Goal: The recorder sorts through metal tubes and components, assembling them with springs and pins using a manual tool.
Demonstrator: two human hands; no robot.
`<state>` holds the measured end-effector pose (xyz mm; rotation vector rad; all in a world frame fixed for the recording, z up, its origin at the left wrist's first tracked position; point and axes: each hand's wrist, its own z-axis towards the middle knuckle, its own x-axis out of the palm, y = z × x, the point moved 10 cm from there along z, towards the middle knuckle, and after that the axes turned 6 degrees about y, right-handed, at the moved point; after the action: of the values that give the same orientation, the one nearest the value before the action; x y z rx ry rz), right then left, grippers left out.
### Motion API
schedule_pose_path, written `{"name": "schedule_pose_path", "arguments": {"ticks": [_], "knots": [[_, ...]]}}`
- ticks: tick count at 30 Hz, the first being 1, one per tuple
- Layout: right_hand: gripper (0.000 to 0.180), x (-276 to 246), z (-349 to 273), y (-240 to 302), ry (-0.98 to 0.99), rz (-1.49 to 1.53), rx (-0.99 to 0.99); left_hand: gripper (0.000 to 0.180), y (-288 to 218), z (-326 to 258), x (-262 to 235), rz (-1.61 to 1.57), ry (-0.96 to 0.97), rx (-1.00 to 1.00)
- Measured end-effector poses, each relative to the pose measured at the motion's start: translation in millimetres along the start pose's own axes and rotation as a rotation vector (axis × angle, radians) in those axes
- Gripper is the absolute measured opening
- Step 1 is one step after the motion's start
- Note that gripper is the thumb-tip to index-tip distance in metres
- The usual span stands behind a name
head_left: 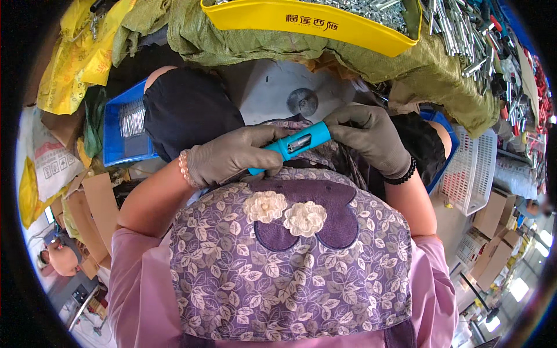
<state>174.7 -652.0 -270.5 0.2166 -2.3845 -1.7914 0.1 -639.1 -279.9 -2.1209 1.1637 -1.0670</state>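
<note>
Above my lap I hold a teal tube-shaped plastic handle [282, 152] with a long cutout in its side; metal parts show inside the cutout. My left hand [237, 155], in a grey glove, is closed round the lower left end of the handle, fingers and thumb on either side. Also gloved in grey, my right hand [371, 137] pinches the upper right end between thumb and fingers. The handle tilts, its right end higher. Whether the right fingertips also hold a small part is hidden.
In front, a yellow bin [313, 26] of small metal parts stands on green woven sacking [232, 40]. Metal rods [449, 29] are heaped at the far right. A blue crate [125, 148] with metal pins sits left; a white basket [471, 168] stands right. Cardboard boxes [96, 211] lie left.
</note>
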Motion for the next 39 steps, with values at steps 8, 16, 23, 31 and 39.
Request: {"name": "schedule_pose_path", "arguments": {"ticks": [8,16,23,31,39], "knots": [[0.028,1.9,-7.0,-21.6,-0.124,0.417,0.108,0.063,2.3,-3.6,-7.0,-0.001,-0.016,0.026],[0.028,16.1,-24.3,17.4,-0.171,0.431,-0.095,0.059,1.8,-11.6,-13.5,-0.029,-0.113,0.095],[0.015,20.9,-20.0,38.7,-0.173,-0.053,-0.127,0.052,8.9,-18.6,-16.2,-0.077,-0.107,0.124],[0.017,64.2,-3.4,102.8,-0.239,-0.996,-0.665,0.048,12.8,-18.2,-22.2,0.008,-0.153,0.144],[0.018,82.4,3.7,103.7,-0.168,-1.164,-0.735,0.046,10.7,-21.0,-20.4,0.055,-0.163,0.159]]}}
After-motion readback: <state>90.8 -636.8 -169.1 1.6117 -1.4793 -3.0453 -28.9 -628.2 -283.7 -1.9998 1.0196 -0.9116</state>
